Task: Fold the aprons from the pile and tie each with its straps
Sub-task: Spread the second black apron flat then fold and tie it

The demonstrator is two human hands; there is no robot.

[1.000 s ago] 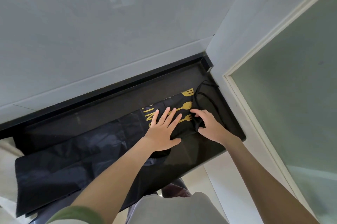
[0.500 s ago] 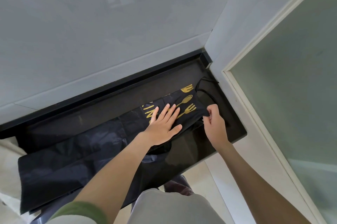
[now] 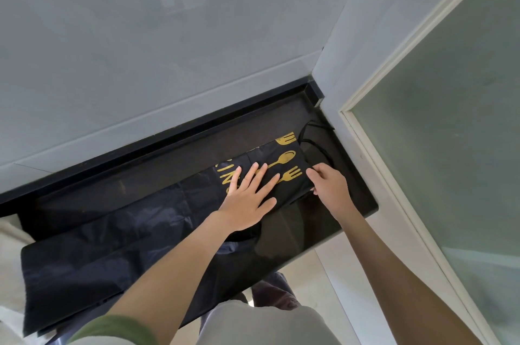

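Note:
A black apron point(image 3: 118, 235) with gold cutlery print lies stretched along the black counter point(image 3: 351, 201), its printed bib end toward the right. My left hand point(image 3: 247, 195) lies flat on the bib with fingers spread, pressing it down. My right hand point(image 3: 329, 184) grips the bib's right edge, fingers curled at the cloth. A thin black strap point(image 3: 312, 133) loops loosely on the counter beyond the bib, near the corner.
A grey wall point(image 3: 168, 35) rises behind the counter's raised back lip. A white-framed frosted glass panel point(image 3: 450, 133) stands at the right. The counter's front edge runs just in front of my body; pale floor shows below it.
My right hand has shifted from the bib's top to its right edge and taken hold there. The bib lies flatter. My left hand stays pressed on it.

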